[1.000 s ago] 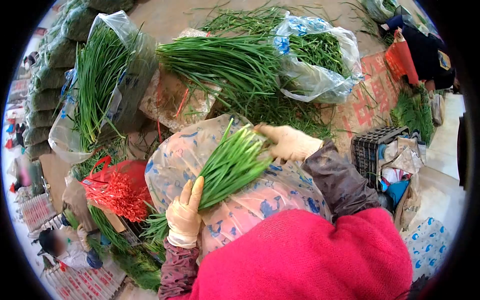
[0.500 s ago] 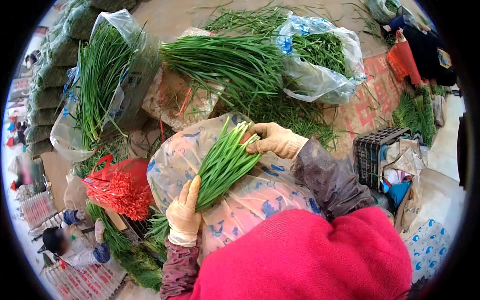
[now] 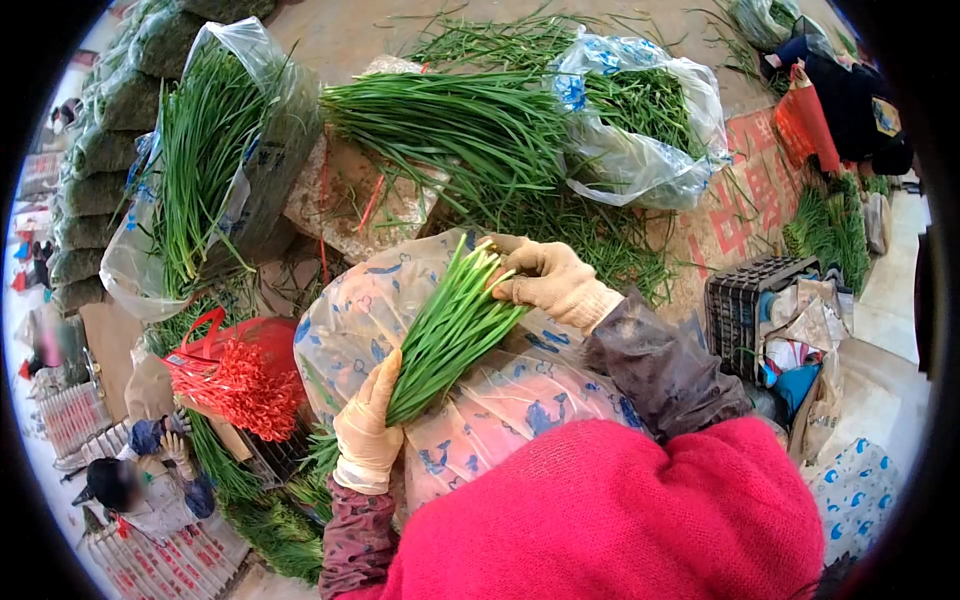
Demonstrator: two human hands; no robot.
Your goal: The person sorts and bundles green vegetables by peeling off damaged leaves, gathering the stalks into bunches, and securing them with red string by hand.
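A bunch of long green stalks [image 3: 450, 335] lies slantwise over my lap, its pale ends pointing up. Around its lower part my gloved left hand [image 3: 367, 425] is wrapped, with the leafy ends trailing out behind the wrist. My gloved right hand [image 3: 550, 280] has its fingers bent and pressed at the pale ends; what lies between the fingertips is too small to tell. Under the bunch, a clear plastic sheet with blue prints [image 3: 520, 400] covers my lap.
Ahead, a big pile of green stalks [image 3: 450, 120] lies between two plastic bags [image 3: 280, 150] [image 3: 640, 170] of greens. A red bag of red ties [image 3: 240, 380] is at the left, a black crate [image 3: 735, 315] at the right. A co-worker [image 3: 150, 490] sits at the lower left.
My right hand has moved in from the right and its fingers have closed at the pale ends. The left hand keeps its hold. The co-worker's arms have moved.
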